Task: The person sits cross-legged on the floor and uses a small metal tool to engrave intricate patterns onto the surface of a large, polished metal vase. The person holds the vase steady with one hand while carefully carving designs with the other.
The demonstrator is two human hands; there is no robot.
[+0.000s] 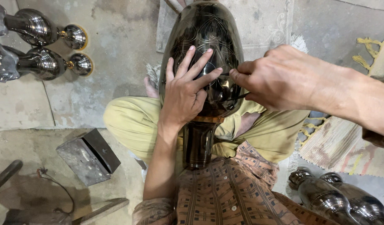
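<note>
A large dark, glossy metal vase with fine engraved lines lies across my lap, its neck pointing toward my body. My left hand rests flat on the vase's belly with the fingers spread, steadying it. My right hand comes in from the right and pinches a thin dark engraving tool, whose tip touches the vase surface just beside my left fingertips. I sit cross-legged in yellow-green trousers and a brown patterned shirt.
Two shiny metal vases lie on the concrete floor at upper left, and two more at lower right. A grey metal block sits at left, with a wire and a wooden strip below. A pale mat lies under the vase; a woven rug at right.
</note>
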